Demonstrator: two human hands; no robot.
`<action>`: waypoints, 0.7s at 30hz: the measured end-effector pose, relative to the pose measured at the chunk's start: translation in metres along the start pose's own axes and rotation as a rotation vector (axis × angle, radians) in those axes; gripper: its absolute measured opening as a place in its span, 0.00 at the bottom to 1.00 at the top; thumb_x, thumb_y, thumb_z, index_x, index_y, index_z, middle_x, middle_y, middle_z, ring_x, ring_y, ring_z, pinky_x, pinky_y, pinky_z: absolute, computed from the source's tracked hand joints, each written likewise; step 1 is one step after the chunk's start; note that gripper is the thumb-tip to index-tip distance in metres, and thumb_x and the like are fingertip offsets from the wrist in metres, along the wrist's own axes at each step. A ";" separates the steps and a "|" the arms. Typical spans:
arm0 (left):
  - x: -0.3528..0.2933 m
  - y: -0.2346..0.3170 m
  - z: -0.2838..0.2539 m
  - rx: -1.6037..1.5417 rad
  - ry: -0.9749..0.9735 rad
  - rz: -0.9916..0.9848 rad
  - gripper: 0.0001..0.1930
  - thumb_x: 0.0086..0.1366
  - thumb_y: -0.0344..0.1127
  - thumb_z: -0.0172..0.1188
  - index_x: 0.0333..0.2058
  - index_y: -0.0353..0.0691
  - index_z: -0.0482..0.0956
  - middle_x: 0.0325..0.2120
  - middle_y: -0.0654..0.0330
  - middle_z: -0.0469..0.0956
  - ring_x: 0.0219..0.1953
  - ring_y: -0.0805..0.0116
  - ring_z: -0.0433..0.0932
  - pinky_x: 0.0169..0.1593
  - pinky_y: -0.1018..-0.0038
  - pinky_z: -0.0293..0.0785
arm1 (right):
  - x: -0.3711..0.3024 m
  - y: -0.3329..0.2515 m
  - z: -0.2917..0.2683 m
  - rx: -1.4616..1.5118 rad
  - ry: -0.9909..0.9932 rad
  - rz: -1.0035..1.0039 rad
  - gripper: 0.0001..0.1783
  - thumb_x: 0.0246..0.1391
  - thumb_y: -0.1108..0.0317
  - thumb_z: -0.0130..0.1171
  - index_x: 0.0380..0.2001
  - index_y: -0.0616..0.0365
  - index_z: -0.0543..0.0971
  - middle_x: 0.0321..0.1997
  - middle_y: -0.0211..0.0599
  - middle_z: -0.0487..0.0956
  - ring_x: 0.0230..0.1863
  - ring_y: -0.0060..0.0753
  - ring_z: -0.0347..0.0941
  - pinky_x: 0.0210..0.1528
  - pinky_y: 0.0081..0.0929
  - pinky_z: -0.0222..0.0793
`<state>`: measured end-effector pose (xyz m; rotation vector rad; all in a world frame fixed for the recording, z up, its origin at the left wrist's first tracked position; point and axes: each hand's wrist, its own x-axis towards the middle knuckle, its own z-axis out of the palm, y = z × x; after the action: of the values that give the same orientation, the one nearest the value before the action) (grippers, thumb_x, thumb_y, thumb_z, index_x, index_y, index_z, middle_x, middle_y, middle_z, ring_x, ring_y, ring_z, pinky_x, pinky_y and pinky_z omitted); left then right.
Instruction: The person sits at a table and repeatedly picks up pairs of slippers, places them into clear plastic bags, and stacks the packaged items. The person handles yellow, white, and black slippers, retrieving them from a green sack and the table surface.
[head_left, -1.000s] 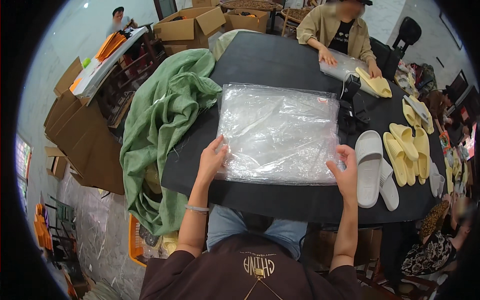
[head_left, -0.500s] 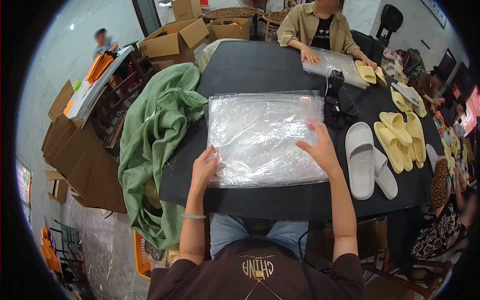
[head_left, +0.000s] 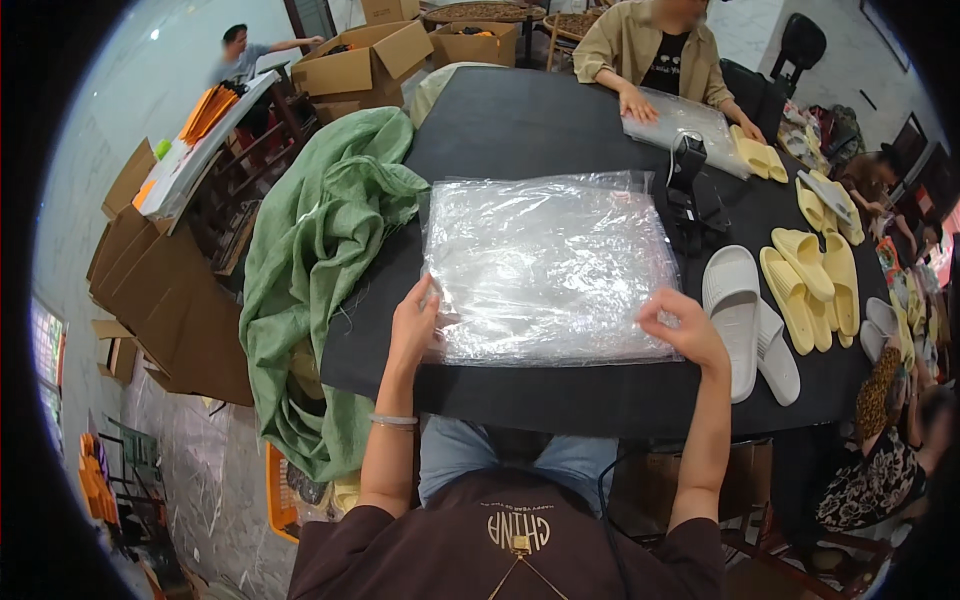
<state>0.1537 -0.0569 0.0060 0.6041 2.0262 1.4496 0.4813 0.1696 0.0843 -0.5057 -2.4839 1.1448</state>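
Note:
A flat stack of clear plastic bags [head_left: 545, 270] lies in front of me on the black-covered table [head_left: 500, 120], its film creased and shiny. My left hand [head_left: 412, 325] rests along the stack's left edge, fingers stretched out and touching the film. Over the right part of the stack, my right hand [head_left: 690, 328] is closed in a pinch, thumb and forefinger together at the film of the top bag. Just right of that hand lies a pair of pale grey slippers, one slipper [head_left: 731, 320] partly over the other.
Yellow slippers [head_left: 790, 290] lie farther right. A black device on a stand [head_left: 686, 165] is behind the stack's right corner. Green cloth [head_left: 330, 200] drapes over the left edge. Across the table, a person's hand [head_left: 637, 104] rests on more clear bags [head_left: 690, 125]. Cardboard boxes [head_left: 345, 72] stand beyond.
My right hand has moved right and nearer me, its spread fingers closing into a pinch. The top film has shifted and crinkled. My left hand stays at the left edge.

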 end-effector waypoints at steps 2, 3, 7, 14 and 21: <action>0.007 -0.011 0.004 0.053 0.032 0.103 0.23 0.62 0.32 0.52 0.56 0.34 0.66 0.47 0.49 0.74 0.42 0.63 0.77 0.43 0.73 0.73 | -0.015 -0.003 -0.003 -0.095 -0.102 -0.089 0.09 0.42 0.72 0.63 0.31 0.59 0.80 0.37 0.35 0.77 0.41 0.36 0.72 0.45 0.30 0.65; 0.008 -0.015 0.006 0.077 0.041 0.137 0.23 0.62 0.32 0.53 0.56 0.32 0.66 0.51 0.47 0.70 0.51 0.60 0.71 0.51 0.72 0.66 | -0.019 -0.001 0.001 -0.136 -0.095 -0.094 0.09 0.42 0.71 0.63 0.31 0.59 0.80 0.39 0.35 0.77 0.43 0.38 0.72 0.45 0.32 0.65; 0.012 -0.018 0.016 0.204 0.109 0.273 0.24 0.61 0.32 0.55 0.55 0.29 0.66 0.54 0.44 0.67 0.58 0.54 0.66 0.59 0.70 0.61 | -0.033 0.013 0.011 -0.373 -0.013 -0.002 0.08 0.44 0.69 0.60 0.30 0.58 0.80 0.47 0.37 0.77 0.45 0.47 0.72 0.45 0.37 0.67; 0.005 -0.014 0.017 0.388 0.206 0.361 0.26 0.59 0.33 0.57 0.55 0.28 0.64 0.54 0.42 0.66 0.58 0.51 0.65 0.59 0.69 0.61 | -0.065 -0.166 0.035 -0.505 0.329 0.015 0.05 0.46 0.70 0.55 0.24 0.59 0.75 0.27 0.37 0.76 0.30 0.44 0.71 0.36 0.34 0.68; 0.008 -0.014 0.022 0.475 0.192 0.360 0.28 0.59 0.33 0.57 0.56 0.29 0.63 0.56 0.42 0.64 0.60 0.51 0.63 0.60 0.68 0.60 | -0.004 -0.149 0.115 -0.323 -0.211 -0.622 0.20 0.51 0.71 0.52 0.49 0.64 0.70 0.54 0.55 0.69 0.53 0.49 0.68 0.54 0.43 0.63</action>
<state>0.1624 -0.0403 -0.0140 1.1087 2.5402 1.2490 0.4065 0.0023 0.1294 0.3230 -2.7173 0.5777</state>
